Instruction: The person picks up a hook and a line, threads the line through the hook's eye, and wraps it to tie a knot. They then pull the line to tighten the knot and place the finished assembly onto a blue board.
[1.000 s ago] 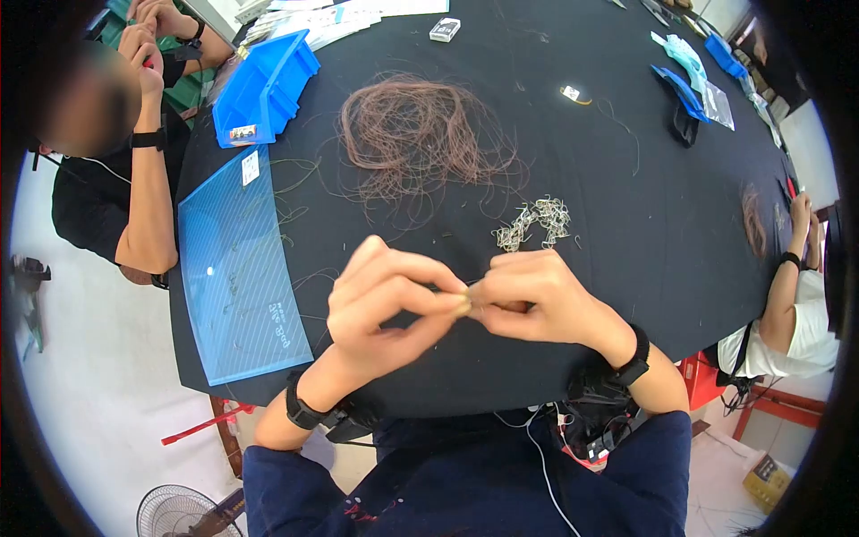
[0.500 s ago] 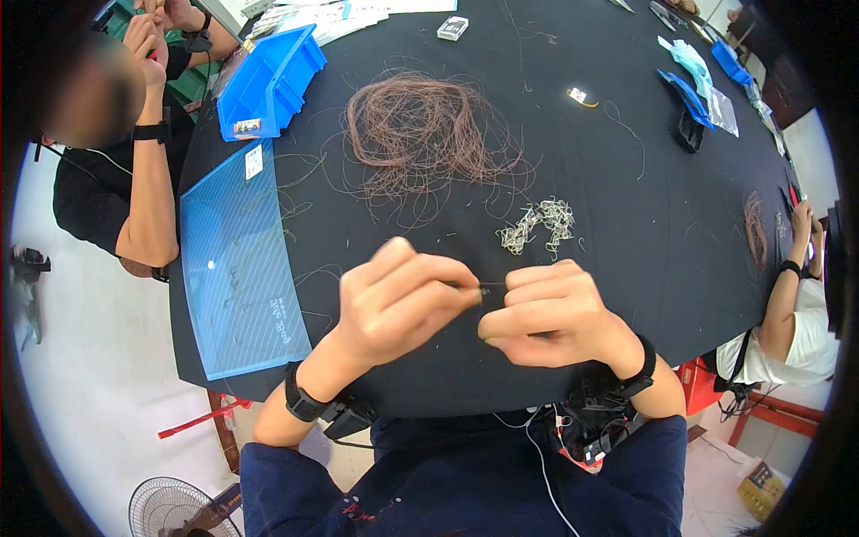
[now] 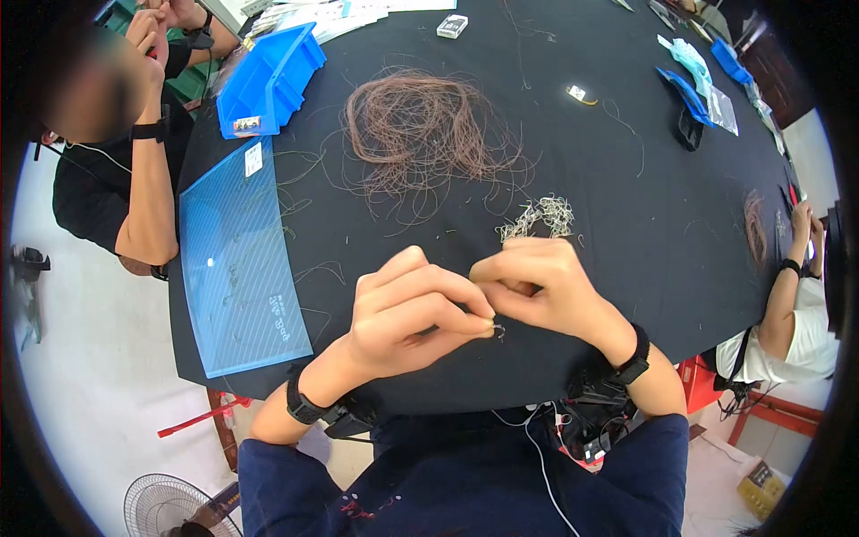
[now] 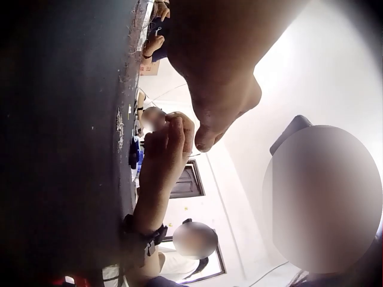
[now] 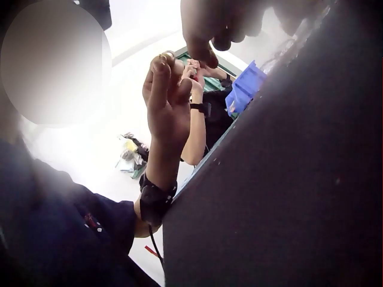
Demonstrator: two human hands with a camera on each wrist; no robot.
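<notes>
My left hand (image 3: 416, 313) pinches a small metal fishing hook (image 3: 499, 330) between thumb and forefinger, its bend sticking out past the fingertips. The hook's curve also stands above the left fingertips in the right wrist view. Just above and to the right, my right hand (image 3: 541, 285) has thumb and forefinger pressed together on thin line, which is mostly hidden by the fingers. Both hands are raised over the black table, fingertips nearly meeting. Beyond the right hand lies a pile of silvery hooks (image 3: 548, 213), partly covered by it. A loose tangle of brown line (image 3: 412, 134) spreads farther back.
To the left are a clear blue plastic sheet (image 3: 237, 277) with strands of line on it and a blue bin (image 3: 277, 80). A small white box (image 3: 452, 27) sits at the back. Other people work at the left and right table edges.
Half a second ago the hands were apart with thin line stretched between them. The right hand has since moved up and left to the left fingertips, and the hook now shows below them.
</notes>
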